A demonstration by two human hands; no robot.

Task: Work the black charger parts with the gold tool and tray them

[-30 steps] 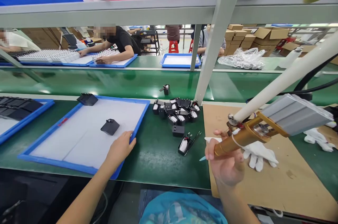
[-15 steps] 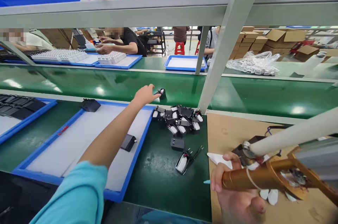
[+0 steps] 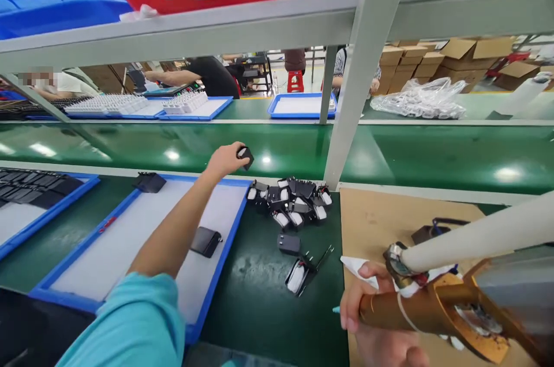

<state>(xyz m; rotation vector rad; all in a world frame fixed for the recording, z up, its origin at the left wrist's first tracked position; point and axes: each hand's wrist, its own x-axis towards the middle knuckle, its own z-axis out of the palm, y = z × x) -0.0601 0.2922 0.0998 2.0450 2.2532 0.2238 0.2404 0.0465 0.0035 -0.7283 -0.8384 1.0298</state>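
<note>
The left hand [image 3: 224, 160] is pinching a boxy black case [image 3: 247, 156], long axis unclear; the right hand [image 3: 381, 344] is gripping a smooth bronze-coloured cylinder [image 3: 387, 310] pointing leftward.

The left hand [image 3: 221, 161] covers part of the black case [image 3: 248, 158]; the contents of the case are too small to identify. The left forearm [image 3: 175, 228] obscures the middle of the blue-rimmed tray [image 3: 232, 228]. The right hand [image 3: 373, 329] is cut off by the bottom edge. Its fingers conceal the front of the brown tool [image 3: 393, 310] (only a blue tip [image 3: 336, 310] protrudes). The rear of the tool is blurred and cut off at the right edge. The white fabric [image 3: 357, 266] behind it shows only in fragments. Pieces in the black pile [image 3: 298, 201] overlap and cannot be counted. The shelf [image 3: 194, 37] hides the head of the co-worker in black [image 3: 212, 72].
</note>
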